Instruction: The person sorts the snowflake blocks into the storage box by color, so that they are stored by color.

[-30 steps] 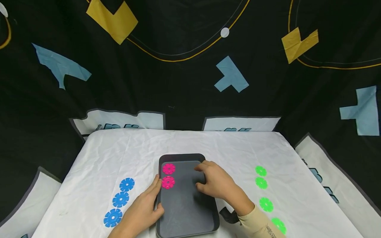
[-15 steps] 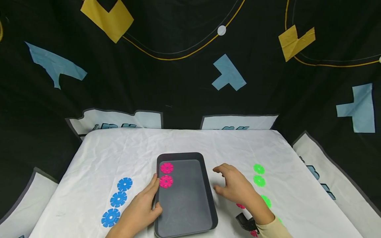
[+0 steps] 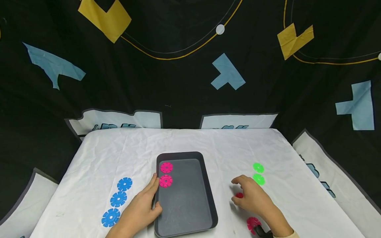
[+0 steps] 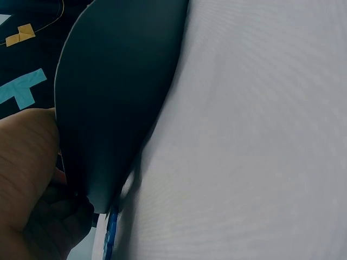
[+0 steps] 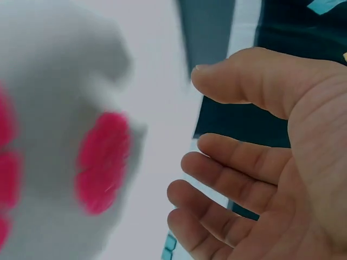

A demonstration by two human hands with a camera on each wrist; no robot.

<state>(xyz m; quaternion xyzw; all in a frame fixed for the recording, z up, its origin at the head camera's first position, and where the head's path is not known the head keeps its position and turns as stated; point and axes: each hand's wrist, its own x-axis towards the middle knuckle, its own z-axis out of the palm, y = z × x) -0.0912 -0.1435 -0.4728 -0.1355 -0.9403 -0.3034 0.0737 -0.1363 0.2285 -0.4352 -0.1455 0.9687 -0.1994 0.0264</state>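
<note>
My left hand (image 3: 140, 206) lies along the left side of a dark grey baking tray (image 3: 190, 211), its straight fingers touching the rim; in the left wrist view the hand (image 4: 27, 179) is beside the tray (image 4: 114, 97). Two pink flower-shaped discs (image 3: 166, 167) lie in the tray's far left corner area. Right of the tray, my right hand (image 3: 253, 195) hovers with thumb and fingers apart, holding nothing. Below it a pink disc (image 3: 239, 195) is partly hidden. Another pink disc (image 3: 253, 224) lies nearer, by the wrist strap. The right wrist view shows the empty hand (image 5: 260, 157) beside a pink disc (image 5: 104, 162).
Several blue notched discs (image 3: 118, 199) form a slanted row left of my left hand. Green discs (image 3: 258, 167) lie at the right, others perhaps hidden by my right arm. A white cloth (image 3: 190, 140) covers the table, and a dark patterned curtain (image 3: 178, 89) hangs behind.
My right hand has moved out from over the tray, to the right and nearer, above the pink discs. The left hand keeps its place at the tray. The head view shifted slightly.
</note>
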